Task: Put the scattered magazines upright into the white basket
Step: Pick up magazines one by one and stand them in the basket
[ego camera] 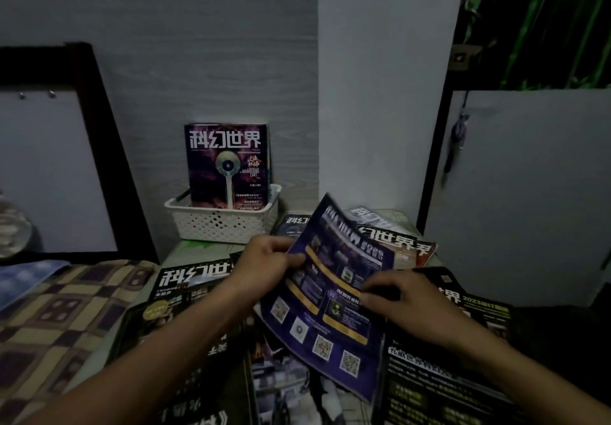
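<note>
A white perforated basket [198, 224] stands against the grey wall, with a purple-covered magazine [227, 163] upright inside it. I hold a blue-purple magazine [330, 295] with QR codes on its back cover, tilted above the table. My left hand [266, 264] grips its left edge. My right hand [401, 299] grips its right edge. Under and around it lie several scattered magazines: one with a large white title [185, 287] on the left, a black one with green text [439, 375] on the right, a reddish one [406, 247] behind.
A patterned brown cloth [56, 319] covers the surface at the left. A dark-framed board [49, 166] leans on the wall at the left. A white cabinet door [529, 193] stands at the right, with green foliage [545, 21] above it.
</note>
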